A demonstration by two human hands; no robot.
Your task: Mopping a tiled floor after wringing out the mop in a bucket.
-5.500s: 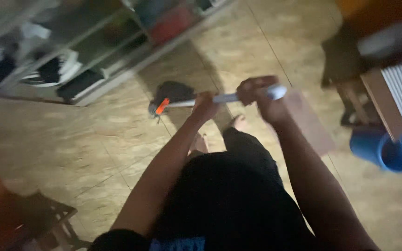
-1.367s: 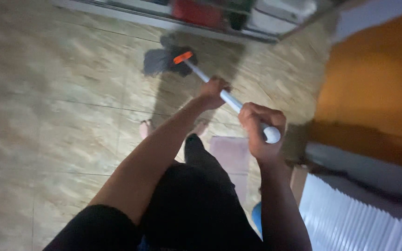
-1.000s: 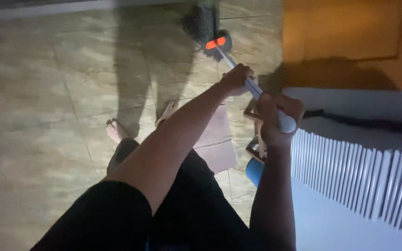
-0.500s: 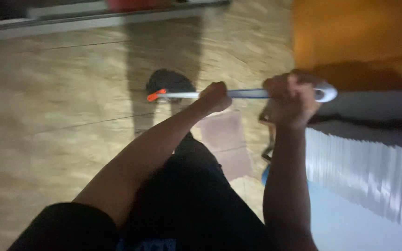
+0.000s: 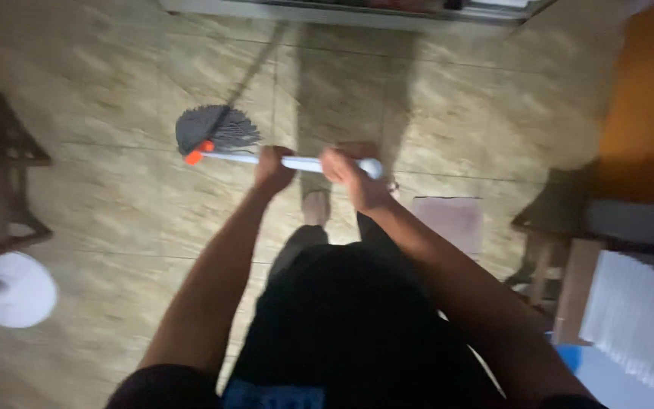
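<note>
At the upper left of centre, a grey string mop head (image 5: 216,129) with an orange collar rests on the beige tiled floor (image 5: 115,197). Its white handle (image 5: 300,163) runs rightward across the middle. The left hand (image 5: 274,168) wraps its fingers shut around the handle, and just right of it the right hand (image 5: 351,173) clenches the handle's end.

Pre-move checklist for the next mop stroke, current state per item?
1. Left hand closed on mop handle: ok.
2. Right hand closed near the handle's top end: ok.
3. Mop head on the tiled floor: ok.
4. Bare foot apart from the mop head: ok.
5. Dark wooden stand at left, apart from the mop head: ok.
6. Floor wet or dry: cannot tell, image dim and blurred.
</note>
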